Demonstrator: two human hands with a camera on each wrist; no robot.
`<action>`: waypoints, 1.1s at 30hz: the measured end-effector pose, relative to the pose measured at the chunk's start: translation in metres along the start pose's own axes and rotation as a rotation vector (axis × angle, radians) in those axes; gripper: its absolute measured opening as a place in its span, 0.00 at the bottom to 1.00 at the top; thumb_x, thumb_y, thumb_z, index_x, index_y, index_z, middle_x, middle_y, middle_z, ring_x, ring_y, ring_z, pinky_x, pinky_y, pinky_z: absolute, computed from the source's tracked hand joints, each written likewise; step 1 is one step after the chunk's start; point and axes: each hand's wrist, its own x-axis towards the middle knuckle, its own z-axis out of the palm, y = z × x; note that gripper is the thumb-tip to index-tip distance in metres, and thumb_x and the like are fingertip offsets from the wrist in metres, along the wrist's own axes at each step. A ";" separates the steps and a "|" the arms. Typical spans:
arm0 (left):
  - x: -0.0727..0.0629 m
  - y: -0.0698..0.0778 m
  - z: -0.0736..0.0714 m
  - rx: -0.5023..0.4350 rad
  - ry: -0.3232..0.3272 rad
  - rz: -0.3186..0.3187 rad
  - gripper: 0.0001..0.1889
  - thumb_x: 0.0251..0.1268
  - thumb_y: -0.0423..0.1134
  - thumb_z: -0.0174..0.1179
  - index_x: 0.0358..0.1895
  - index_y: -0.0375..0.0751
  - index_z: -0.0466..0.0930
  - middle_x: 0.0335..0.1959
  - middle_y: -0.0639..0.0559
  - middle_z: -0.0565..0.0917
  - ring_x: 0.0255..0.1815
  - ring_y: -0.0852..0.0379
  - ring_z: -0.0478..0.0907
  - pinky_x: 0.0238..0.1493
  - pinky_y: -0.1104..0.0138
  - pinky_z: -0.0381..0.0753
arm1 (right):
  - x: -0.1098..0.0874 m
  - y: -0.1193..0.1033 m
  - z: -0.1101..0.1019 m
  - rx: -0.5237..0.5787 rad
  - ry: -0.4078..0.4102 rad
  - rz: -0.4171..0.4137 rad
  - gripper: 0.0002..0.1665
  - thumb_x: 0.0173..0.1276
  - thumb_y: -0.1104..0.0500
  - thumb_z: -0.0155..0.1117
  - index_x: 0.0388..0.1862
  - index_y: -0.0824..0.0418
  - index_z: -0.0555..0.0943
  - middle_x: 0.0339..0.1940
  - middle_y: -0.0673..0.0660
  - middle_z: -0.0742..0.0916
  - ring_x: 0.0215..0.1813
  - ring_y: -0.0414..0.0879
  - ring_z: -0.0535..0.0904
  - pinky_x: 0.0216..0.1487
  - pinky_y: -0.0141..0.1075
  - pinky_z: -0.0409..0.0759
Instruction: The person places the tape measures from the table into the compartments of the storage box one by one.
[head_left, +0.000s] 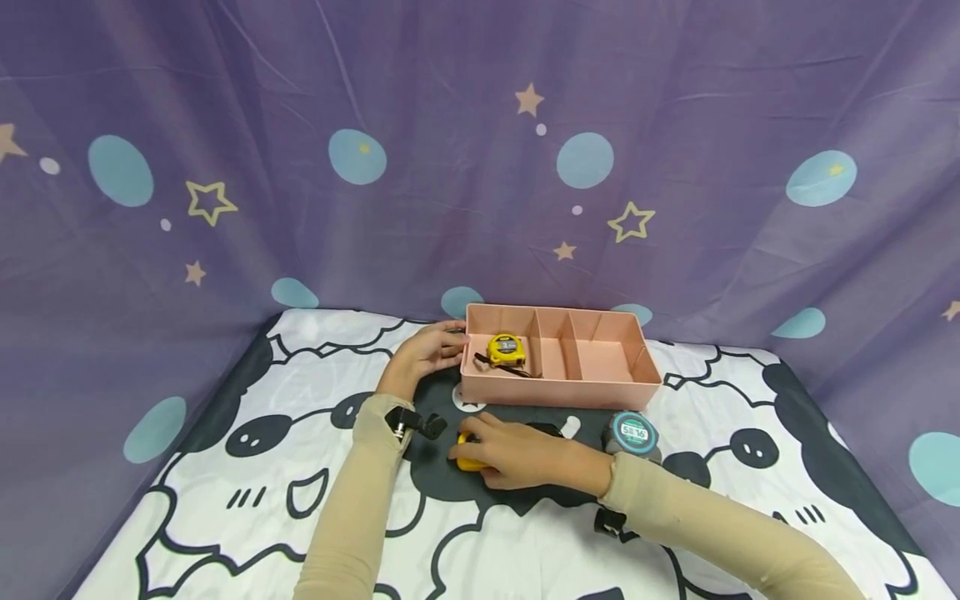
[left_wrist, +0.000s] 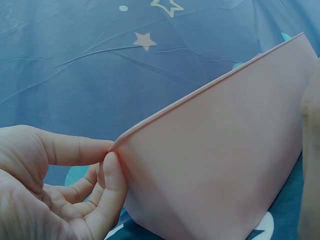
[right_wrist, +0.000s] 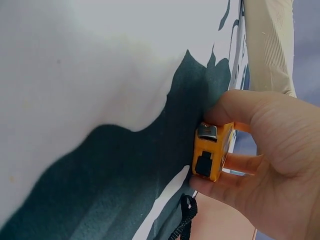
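Observation:
My right hand (head_left: 517,454) grips a yellow tape measure (right_wrist: 207,152) between thumb and fingers, low over the dark patch of the cloth. A black wrist strap (right_wrist: 186,217) shows below it in the right wrist view. With thumb and forefinger, my left hand (head_left: 429,354) pinches the rim at the left end of a pink divided box (left_wrist: 215,145). Inside that box's left compartment lies another yellow tape measure (head_left: 506,349) with a black strap. A teal and grey tape measure (head_left: 633,433) sits in front of the box's right end, beside my right forearm.
The pink box has three compartments, split by two dividers (head_left: 573,343). Under everything spreads a black-and-white cartoon cloth (head_left: 300,467). A purple curtain (head_left: 450,233) with stars and dots hangs close behind the box. Both wrists wear black camera mounts (head_left: 611,522).

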 end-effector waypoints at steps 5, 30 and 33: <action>0.001 0.000 -0.001 0.022 0.003 0.002 0.30 0.75 0.29 0.54 0.77 0.40 0.60 0.49 0.49 0.82 0.36 0.62 0.82 0.36 0.72 0.84 | -0.001 0.000 -0.003 0.013 0.001 -0.009 0.30 0.69 0.59 0.68 0.69 0.48 0.77 0.67 0.58 0.74 0.61 0.48 0.71 0.55 0.32 0.80; 0.000 0.001 0.000 0.029 0.011 -0.005 0.29 0.75 0.29 0.55 0.77 0.40 0.61 0.60 0.42 0.79 0.39 0.60 0.81 0.37 0.72 0.84 | -0.008 0.002 -0.009 0.047 0.006 0.024 0.29 0.67 0.63 0.69 0.67 0.49 0.79 0.68 0.58 0.74 0.61 0.49 0.70 0.58 0.33 0.79; -0.001 0.001 -0.001 0.023 0.006 -0.001 0.30 0.75 0.29 0.55 0.77 0.39 0.61 0.55 0.45 0.81 0.38 0.61 0.82 0.36 0.72 0.84 | -0.009 0.002 -0.011 0.061 -0.008 0.043 0.29 0.67 0.63 0.69 0.67 0.48 0.79 0.69 0.58 0.74 0.61 0.49 0.70 0.58 0.34 0.79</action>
